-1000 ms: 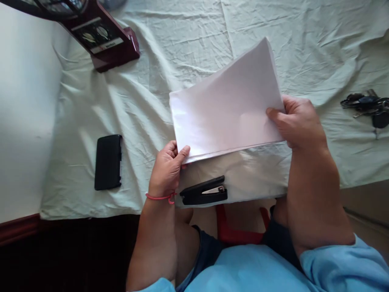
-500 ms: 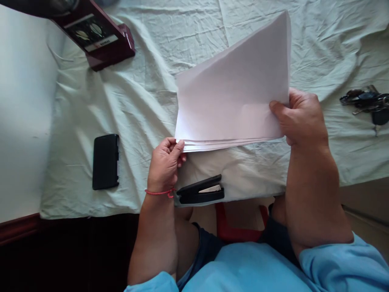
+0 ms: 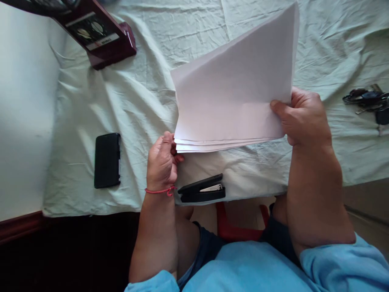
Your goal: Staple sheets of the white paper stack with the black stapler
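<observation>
A stack of several white paper sheets (image 3: pixel 234 89) is held tilted above the table, its near edge fanned slightly apart. My right hand (image 3: pixel 304 117) grips the stack's right edge, thumb on top. My left hand (image 3: pixel 162 160) is at the stack's lower left corner, fingers curled against the sheet edges; a red string sits on that wrist. A black stapler (image 3: pixel 202 190) lies on the table's near edge just below the stack, right of my left wrist.
A pale green wrinkled cloth (image 3: pixel 146 93) covers the table. A black phone (image 3: pixel 107 160) lies to the left. A dark red wooden stand (image 3: pixel 100 36) is at the far left. A bunch of keys (image 3: pixel 369 103) lies at the right edge.
The paper stack has been raised and tilted more upright. My left hand slid from pinching the corner to touching the sheet edges from the side.
</observation>
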Available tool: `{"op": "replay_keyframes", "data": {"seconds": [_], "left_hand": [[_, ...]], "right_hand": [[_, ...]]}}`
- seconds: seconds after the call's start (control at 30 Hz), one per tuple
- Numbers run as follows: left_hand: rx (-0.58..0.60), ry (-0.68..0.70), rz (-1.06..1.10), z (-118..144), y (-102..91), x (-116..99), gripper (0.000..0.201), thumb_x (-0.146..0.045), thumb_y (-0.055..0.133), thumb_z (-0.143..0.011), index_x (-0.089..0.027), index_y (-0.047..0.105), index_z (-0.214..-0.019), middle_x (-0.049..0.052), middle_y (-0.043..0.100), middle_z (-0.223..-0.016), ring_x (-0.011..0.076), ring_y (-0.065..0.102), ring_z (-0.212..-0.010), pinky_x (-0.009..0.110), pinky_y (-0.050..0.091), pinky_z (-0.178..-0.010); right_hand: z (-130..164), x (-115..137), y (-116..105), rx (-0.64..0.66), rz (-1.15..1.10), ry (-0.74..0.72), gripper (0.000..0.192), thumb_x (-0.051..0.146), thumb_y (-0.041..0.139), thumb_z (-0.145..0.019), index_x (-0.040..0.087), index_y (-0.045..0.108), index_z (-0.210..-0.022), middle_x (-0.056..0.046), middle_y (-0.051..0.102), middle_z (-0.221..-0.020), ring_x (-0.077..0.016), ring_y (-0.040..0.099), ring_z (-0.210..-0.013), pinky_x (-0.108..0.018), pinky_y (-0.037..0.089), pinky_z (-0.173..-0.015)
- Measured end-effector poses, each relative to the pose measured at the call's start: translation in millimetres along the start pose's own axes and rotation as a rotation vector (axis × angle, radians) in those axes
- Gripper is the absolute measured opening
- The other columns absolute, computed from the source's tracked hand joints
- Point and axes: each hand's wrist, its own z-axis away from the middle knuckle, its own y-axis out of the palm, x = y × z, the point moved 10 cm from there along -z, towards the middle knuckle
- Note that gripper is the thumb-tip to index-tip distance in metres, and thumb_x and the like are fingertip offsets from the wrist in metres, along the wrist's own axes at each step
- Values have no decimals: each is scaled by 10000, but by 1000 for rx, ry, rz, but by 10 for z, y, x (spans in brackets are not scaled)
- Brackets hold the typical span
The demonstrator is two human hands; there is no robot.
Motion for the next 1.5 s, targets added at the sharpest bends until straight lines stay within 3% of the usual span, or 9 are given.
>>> {"op": "replay_keyframes", "data": {"seconds": [0.13, 0.23, 0.43, 0.63, 0.77, 0.93, 1.17, 1.33, 1.5], "left_hand": [[10, 36, -56, -49, -21, 55, 554, -559, 1088, -717, -213, 771, -1011, -4, 707, -784, 162, 634, -671, 282, 519, -597], [-22, 72, -50, -60, -52, 53, 520, -493, 1092, -673, -213, 726, -913, -10, 715, -785, 163, 677, -733, 289, 595, -718], [-48, 108, 22, -18, -34, -10, 571, -592, 1105, -720, -222, 687, -841, -42, 702, -782, 127, 653, -692, 281, 635, -745], [-9, 108, 64, 27, 69, -85, 654, -718, 1095, -689, -237, 671, -818, -4, 764, -817, 225, 804, -904, 363, 713, -907], [29, 110, 32, 52, 100, -99, 583, -635, 1109, -721, -225, 753, -932, 18, 797, -865, 250, 837, -967, 361, 719, -920], [23, 121, 42, 49, 69, -80, 523, -599, 1100, -766, -206, 802, -938, 20, 817, -859, 242, 858, -942, 375, 744, -945], [67, 108, 134, 46, 176, -96, 531, -594, 1121, -734, -202, 856, -974, 71, 891, -940, 355, 868, -1261, 495, 720, -1157], [68, 177, 136, 61, 219, -214, 508, -669, 1001, -879, -197, 878, -1023, 118, 911, -1131, 367, 807, -1411, 494, 664, -1251], [48, 202, 91, -23, 104, -192, 477, -646, 1044, -831, -235, 869, -1000, 56, 898, -1063, 286, 851, -1224, 441, 677, -1189]], "right_hand": [[19, -1, -28, -42, -127, 55, 110, 185, 731, -829, 191, 805, -910, -27, 796, -905, -153, 638, -799, -290, 503, -744], [12, -18, -46, -49, -137, 62, 139, 179, 733, -831, 199, 829, -928, -10, 803, -890, -152, 655, -807, -277, 501, -730], [21, 4, -52, -75, -188, 64, 222, 112, 714, -859, 170, 861, -1016, -31, 819, -937, -156, 696, -848, -294, 574, -813], [3, -18, -39, -58, -210, 63, 229, 155, 729, -832, 188, 849, -1024, -29, 840, -970, -155, 717, -843, -308, 622, -848], [-16, -49, -53, -57, -213, 49, 208, 163, 737, -841, 187, 833, -1024, -36, 834, -965, -160, 740, -875, -321, 643, -903], [-20, -54, -42, -62, -277, 45, 165, 193, 797, -821, 199, 821, -984, -17, 827, -939, -154, 742, -846, -310, 654, -852], [4, 23, -12, -23, -329, -7, 192, 245, 849, -794, 238, 858, -986, 35, 844, -953, -161, 767, -881, -338, 690, -920], [30, 148, 39, 28, -406, -54, 176, 248, 853, -809, 216, 848, -982, -3, 842, -949, -195, 797, -925, -383, 685, -977], [49, 202, 27, 54, -342, -99, 237, 327, 960, -856, 208, 843, -1024, -37, 842, -1011, -194, 768, -938, -414, 668, -1067]]}}
